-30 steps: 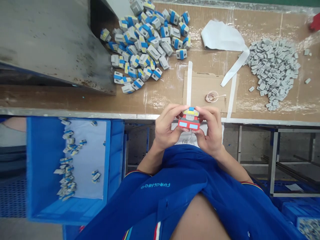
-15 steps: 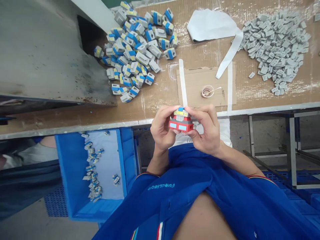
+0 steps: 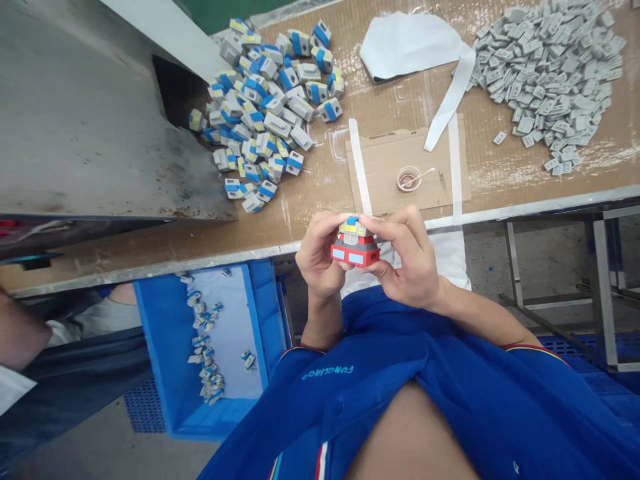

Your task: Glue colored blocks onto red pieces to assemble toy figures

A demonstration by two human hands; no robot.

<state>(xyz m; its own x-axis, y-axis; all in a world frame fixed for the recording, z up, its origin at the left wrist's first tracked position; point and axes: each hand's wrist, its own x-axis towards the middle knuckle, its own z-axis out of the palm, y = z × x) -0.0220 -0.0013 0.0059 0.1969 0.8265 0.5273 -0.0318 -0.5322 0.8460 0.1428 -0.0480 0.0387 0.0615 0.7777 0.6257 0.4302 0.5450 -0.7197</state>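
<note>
Between my two hands is a small toy block, its base a red piece point(image 3: 355, 255) with two light blue panels, topped by a grey, yellow and blue part point(image 3: 353, 227). My left hand point(image 3: 323, 253) pinches its left side, thumb and fingers at top and bottom. From the right, my right hand point(image 3: 407, 257) grips the same toy with fingertips on its upper and lower edges. Both hands are just off the table's front edge, over my lap. Beyond them, a small clear cup point(image 3: 409, 179) with a thin white stick stands on a taped cardboard sheet point(image 3: 380, 160).
Grey, blue and yellow parts point(image 3: 275, 123) are heaped at the back left, small grey pieces point(image 3: 555, 73) at the back right. White cloth point(image 3: 410, 43) lies between. A metal machine point(image 3: 90, 120) borders the left; a blue crate point(image 3: 165, 360) sits below. Another person's arm point(image 3: 20, 330) shows far left.
The camera view has shifted slightly, so the table and crate appear moved. Both hands keep hold of the toy in nearly the same pose. More of the other person's arm shows at the left.
</note>
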